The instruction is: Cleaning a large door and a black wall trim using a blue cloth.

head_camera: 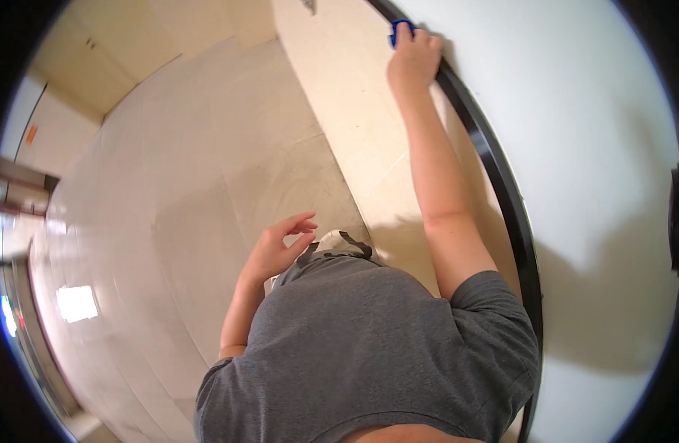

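At the top of the view, my right hand (415,61) reaches out along the wall. Its fingers press a blue cloth or pad (400,33) onto a narrow black trim rail (486,147); which of the two it is I cannot tell. The rail bends through the picture between beige wall tiles (345,94) and a white upper wall panel (572,149). My left hand (278,246) hangs in front of my waist, thumb and fingers apart, holding nothing.
Large beige tiles cover the floor (195,166), which reflects a bright light at left. Cream cabinets or wall panels (151,39) stand at the upper left. A dark fixture (676,219) sits on the white panel at the far right. A doorway or window frame (35,343) edges the lower left.
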Demonstrator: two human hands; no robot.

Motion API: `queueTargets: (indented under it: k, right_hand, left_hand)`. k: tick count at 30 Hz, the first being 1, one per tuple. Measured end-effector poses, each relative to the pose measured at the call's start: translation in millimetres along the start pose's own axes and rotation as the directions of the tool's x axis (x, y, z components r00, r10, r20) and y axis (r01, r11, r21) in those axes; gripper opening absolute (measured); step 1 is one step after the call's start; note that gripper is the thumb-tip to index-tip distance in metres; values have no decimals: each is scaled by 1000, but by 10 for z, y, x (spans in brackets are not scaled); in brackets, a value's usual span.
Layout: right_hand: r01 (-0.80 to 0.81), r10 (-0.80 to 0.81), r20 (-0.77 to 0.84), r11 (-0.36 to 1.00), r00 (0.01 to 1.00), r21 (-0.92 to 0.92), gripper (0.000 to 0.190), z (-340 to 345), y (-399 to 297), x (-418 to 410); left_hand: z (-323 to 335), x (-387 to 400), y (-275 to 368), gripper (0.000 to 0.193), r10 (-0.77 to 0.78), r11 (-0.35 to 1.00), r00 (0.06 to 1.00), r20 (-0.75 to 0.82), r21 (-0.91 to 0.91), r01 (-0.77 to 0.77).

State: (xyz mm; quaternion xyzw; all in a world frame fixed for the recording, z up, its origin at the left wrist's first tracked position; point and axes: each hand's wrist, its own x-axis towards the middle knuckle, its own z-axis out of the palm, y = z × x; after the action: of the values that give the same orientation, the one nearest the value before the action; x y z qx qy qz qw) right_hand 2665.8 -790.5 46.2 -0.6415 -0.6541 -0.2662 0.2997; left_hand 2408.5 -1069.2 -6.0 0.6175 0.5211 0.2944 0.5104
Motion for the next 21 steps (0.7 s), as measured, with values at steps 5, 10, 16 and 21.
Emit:
queueTargets:
  k: [5,10,16,21]
  right_hand:
    - [71,-64,-95,995,993,72,39,494,303,-108]
    - [70,-70,11,997,997,-37,39,712,504,-62]
    - [7,-9,-21,997,1000,-76,44,1059,638,-346]
    - [-64,63,-12,989,998,-133,45,1199,669,-237]
  left_hand:
    - [170,-88,-262,39,-151,988,979,-139,-44,147]
    - [150,88,-470,40,-173,983,974,-149,30,179]
    - [-68,670,-855,40,-30,999,999,-36,41,31]
    - [-571,841,-882,43,31,990,999,26,137,-34]
